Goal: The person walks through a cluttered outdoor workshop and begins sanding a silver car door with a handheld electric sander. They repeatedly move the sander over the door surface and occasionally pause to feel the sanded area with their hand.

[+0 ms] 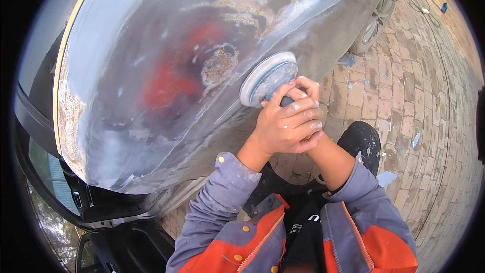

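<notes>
Both my hands are clasped around the grip of a round sanding pad (268, 82), a pale disc with a blue layer and a dusty back. My left hand (275, 127) wraps it from the near side, its fingers overlapping my right hand (309, 88); the overlap and fingers hide most of the grip. White dust marks several fingers. The pad stands tilted with its face against the lower side of a car body panel (177, 136). That panel is sanded to grey and blue-white patches, with a red area and a rough, rust-brown spot left of the pad.
An open car door (50, 192) with dark trim is at the left. A wheel (376, 20) stands at the upper right. Brick paving (399, 91) bears scattered blue scraps (386, 178). A hose (424, 10) lies at the far right. My bent knee (361, 144) is beside my right forearm.
</notes>
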Motion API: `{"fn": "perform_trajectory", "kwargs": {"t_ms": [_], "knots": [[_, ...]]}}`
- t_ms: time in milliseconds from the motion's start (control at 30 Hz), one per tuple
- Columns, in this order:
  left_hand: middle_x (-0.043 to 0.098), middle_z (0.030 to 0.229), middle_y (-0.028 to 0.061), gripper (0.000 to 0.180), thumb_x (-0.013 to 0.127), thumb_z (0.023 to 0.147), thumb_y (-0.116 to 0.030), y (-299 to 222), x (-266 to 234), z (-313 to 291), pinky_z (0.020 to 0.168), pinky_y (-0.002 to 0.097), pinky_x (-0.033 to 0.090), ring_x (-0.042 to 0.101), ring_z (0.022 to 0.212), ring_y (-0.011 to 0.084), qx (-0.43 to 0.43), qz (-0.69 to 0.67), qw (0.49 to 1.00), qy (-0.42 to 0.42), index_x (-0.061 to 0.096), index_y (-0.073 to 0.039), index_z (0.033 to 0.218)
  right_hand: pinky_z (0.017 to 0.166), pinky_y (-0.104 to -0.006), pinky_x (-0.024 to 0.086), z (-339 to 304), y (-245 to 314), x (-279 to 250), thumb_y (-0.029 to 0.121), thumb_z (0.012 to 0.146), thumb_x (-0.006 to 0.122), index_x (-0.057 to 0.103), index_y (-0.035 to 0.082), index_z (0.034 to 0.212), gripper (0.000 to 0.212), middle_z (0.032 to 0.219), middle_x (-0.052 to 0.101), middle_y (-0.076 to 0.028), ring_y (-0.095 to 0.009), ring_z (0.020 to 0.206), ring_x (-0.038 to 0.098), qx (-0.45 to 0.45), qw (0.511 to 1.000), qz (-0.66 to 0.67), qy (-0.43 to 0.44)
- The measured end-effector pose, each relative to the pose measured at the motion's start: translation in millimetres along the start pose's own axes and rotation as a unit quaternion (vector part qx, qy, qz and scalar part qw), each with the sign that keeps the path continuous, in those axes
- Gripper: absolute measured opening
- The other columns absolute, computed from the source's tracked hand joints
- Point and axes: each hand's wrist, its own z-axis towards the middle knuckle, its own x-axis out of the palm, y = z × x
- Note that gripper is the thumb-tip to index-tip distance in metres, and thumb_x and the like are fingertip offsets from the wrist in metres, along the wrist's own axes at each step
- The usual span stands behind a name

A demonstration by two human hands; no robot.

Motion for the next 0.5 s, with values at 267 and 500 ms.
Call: {"fn": "perform_trajectory", "kwargs": {"t_ms": [267, 500], "knots": [[0.076, 0.094, -0.0023, 0.016, 0.080, 0.080, -0.031, 8.4, 13.1, 35.9, 0.113, 0.0595, 0.047, 0.071, 0.108, 0.0176, 0.004, -0.052, 0.998, 0.037, 0.076, -0.016, 0.079, 0.059, -0.0365, 0.053, 13.0, -3.1, -13.7, 0.029, 0.084, 0.084, 0.077, 0.030, 0.106, 0.023, 0.118, 0.059, -0.005, -0.023, 0.075, 0.064, 0.098, 0.995, 0.023, -0.008], [0.078, 0.084, -0.0090, 0.012, 0.081, 0.080, -0.033, -40.4, -65.7, -103.3, 0.119, 0.0629, 0.034, 0.068, 0.112, 0.0153, -0.057, 0.087, 0.994, -0.036, 0.077, -0.022, 0.074, 0.058, -0.0356, 0.052, -57.3, 76.2, 44.3, 0.031, 0.083, 0.084, 0.074, 0.035, 0.111, 0.029, 0.114, 0.057, -0.003, -0.020, 0.072, 0.061, -0.194, 0.980, 0.012, 0.033]]}}
